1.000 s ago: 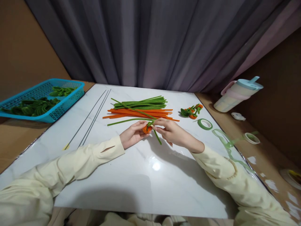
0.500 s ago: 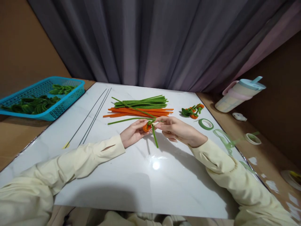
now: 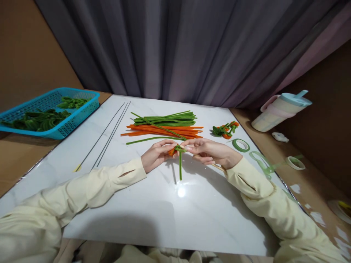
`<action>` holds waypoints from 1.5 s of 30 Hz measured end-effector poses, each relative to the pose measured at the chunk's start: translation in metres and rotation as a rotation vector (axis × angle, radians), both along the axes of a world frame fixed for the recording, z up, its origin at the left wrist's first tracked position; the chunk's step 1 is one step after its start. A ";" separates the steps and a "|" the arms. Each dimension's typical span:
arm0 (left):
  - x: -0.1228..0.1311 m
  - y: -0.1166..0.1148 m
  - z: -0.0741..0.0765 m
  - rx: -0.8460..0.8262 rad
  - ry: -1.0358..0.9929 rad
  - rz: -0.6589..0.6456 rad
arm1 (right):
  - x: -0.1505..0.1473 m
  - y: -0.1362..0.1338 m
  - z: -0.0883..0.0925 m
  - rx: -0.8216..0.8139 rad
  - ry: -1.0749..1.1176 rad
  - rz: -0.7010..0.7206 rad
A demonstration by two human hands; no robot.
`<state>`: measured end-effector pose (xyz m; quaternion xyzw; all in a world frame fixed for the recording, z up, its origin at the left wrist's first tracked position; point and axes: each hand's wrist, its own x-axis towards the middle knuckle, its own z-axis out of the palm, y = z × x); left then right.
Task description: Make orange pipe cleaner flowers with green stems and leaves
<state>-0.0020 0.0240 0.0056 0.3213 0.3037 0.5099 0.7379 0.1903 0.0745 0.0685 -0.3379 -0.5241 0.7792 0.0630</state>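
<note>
From here the bud [image 3: 171, 151] looks light, soft and easily crushed, best pinched gently by its sides; it's over the table [image 3: 148, 199], orange stems [image 3: 161, 130] at eleven o'clock; the left hand [image 3: 156, 156] at nine pinches it, the right hand [image 3: 208, 152] at three grips a stick [image 3: 218, 167].

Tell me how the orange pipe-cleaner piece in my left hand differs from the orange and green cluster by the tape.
The orange pipe-cleaner piece is in your left hand; the orange and green cluster lies on the table. The held piece shows one orange lump; the cluster shows several. A long green strand hangs beside the held piece; the cluster's green parts look shorter. Both show orange.
</note>
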 end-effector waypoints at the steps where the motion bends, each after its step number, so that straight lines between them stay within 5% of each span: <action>1: 0.000 0.000 0.000 0.006 0.006 -0.002 | 0.000 0.000 0.000 0.014 -0.006 0.009; 12: 0.000 0.000 -0.002 0.002 0.050 0.006 | 0.001 0.000 -0.004 0.131 -0.074 0.049; 29: 0.000 -0.001 -0.002 0.065 0.087 -0.021 | -0.009 -0.019 0.010 0.540 -0.179 0.058; 39: 0.003 -0.003 0.003 0.051 0.151 0.045 | -0.014 -0.036 0.001 1.182 -0.270 0.015; 45: 0.003 -0.004 0.001 0.059 0.189 0.069 | -0.014 -0.038 -0.002 1.282 -0.398 0.023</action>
